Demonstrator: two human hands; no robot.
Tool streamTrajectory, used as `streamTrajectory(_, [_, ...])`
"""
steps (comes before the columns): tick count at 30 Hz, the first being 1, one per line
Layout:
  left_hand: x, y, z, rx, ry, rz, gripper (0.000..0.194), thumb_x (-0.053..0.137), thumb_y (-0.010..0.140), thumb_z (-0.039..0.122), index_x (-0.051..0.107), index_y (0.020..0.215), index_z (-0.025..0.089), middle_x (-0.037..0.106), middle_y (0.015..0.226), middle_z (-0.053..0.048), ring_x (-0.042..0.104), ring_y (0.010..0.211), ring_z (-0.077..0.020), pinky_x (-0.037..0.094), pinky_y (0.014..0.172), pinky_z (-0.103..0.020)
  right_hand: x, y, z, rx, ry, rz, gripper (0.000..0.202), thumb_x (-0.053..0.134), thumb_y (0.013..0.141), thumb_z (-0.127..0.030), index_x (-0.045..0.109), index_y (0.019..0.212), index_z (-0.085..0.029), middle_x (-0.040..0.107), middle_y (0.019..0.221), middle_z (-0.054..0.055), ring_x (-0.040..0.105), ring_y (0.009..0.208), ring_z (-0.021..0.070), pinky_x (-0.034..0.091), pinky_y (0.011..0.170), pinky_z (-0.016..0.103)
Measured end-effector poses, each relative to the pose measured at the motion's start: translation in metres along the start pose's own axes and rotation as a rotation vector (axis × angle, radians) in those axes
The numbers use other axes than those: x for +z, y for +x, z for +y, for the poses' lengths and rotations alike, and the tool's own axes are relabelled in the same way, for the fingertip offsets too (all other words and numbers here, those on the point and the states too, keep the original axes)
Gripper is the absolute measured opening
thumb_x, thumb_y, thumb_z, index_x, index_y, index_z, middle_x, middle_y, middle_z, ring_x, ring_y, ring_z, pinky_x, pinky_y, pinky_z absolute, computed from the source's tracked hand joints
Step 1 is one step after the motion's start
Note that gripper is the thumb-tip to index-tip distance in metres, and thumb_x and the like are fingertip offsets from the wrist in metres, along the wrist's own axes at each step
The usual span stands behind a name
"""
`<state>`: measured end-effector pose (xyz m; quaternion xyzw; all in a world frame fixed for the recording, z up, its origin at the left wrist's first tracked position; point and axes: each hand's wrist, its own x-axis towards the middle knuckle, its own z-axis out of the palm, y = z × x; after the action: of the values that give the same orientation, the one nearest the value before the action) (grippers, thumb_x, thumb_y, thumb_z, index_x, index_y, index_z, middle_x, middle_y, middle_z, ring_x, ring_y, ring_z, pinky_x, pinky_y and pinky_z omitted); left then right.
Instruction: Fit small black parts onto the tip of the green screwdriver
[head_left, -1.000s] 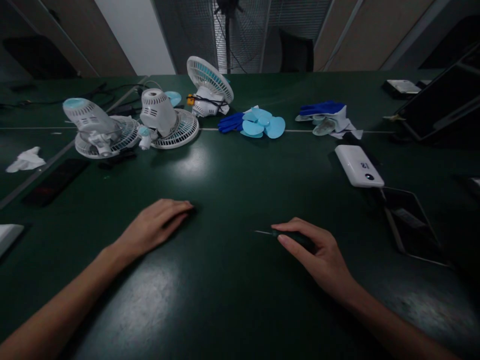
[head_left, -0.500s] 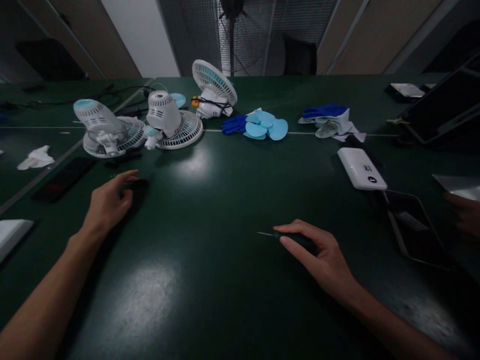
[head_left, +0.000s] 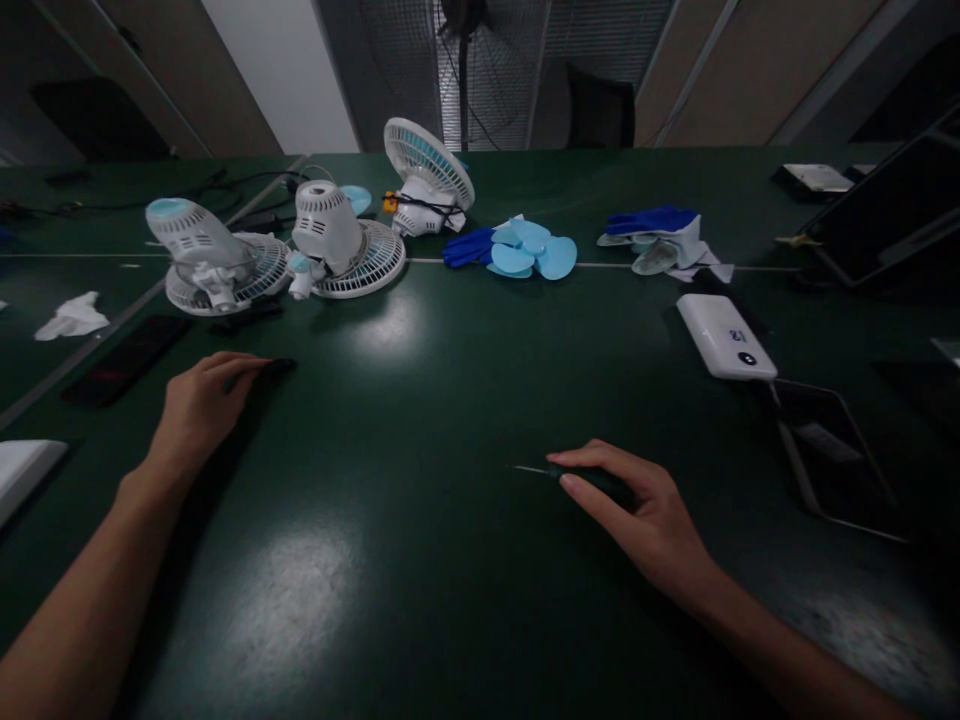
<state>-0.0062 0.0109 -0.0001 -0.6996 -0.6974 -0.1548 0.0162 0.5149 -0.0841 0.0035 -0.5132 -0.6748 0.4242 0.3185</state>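
My left hand (head_left: 196, 410) is closed in a pinch at the near end of a small dark object (head_left: 280, 367) on the green table (head_left: 405, 420); what that object is stays too dark to tell. On the right, my right hand (head_left: 645, 505) is wrapped round a screwdriver (head_left: 600, 484) with a dark handle, its thin shaft pointing left just over the tabletop. Beyond my left hand lie two white fans (head_left: 202, 255) (head_left: 337, 240) face down. A third fan (head_left: 427, 180) leans tilted farther back. Light blue fan blades (head_left: 532, 250) rest on a blue glove (head_left: 466, 248).
At the right are a white power bank (head_left: 725, 337) and a phone (head_left: 832, 450). More gloves (head_left: 660, 240) lie at the back right. A dark flat device (head_left: 126, 360), a crumpled tissue (head_left: 73, 317) and a white box edge (head_left: 28, 470) are on the left.
My left hand has shifted slightly left and down, its fingers closing together on the dark object. A person's hand at the right edge has gone from view. My right hand stays put.
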Motion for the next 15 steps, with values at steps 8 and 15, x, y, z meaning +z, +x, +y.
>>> streamTrajectory(8, [-0.0055, -0.0041, 0.0047, -0.083, -0.010, 0.095, 0.043, 0.047, 0.100, 0.038, 0.068, 0.130, 0.016, 0.067, 0.120, -0.007, 0.066, 0.090, -0.0191, 0.053, 0.087, -0.029, 0.0000, 0.0010, -0.0001, 0.000, -0.015, -0.011, 0.021, 0.064, 0.101, -0.037, 0.074, 0.118, -0.031, 0.074, 0.109, 0.003, 0.070, 0.100, 0.0238, 0.054, 0.082, 0.036])
streamTrajectory(15, [-0.0024, -0.0039, 0.0039, -0.169, -0.100, 0.117, 0.045, 0.060, 0.093, 0.041, 0.069, 0.128, 0.015, 0.068, 0.115, -0.006, 0.068, 0.090, -0.0169, 0.055, 0.086, -0.026, -0.0002, 0.0004, 0.0006, -0.012, -0.014, -0.013, 0.021, 0.064, 0.101, -0.035, 0.074, 0.119, -0.031, 0.075, 0.108, 0.003, 0.070, 0.099, 0.0225, 0.055, 0.082, 0.035])
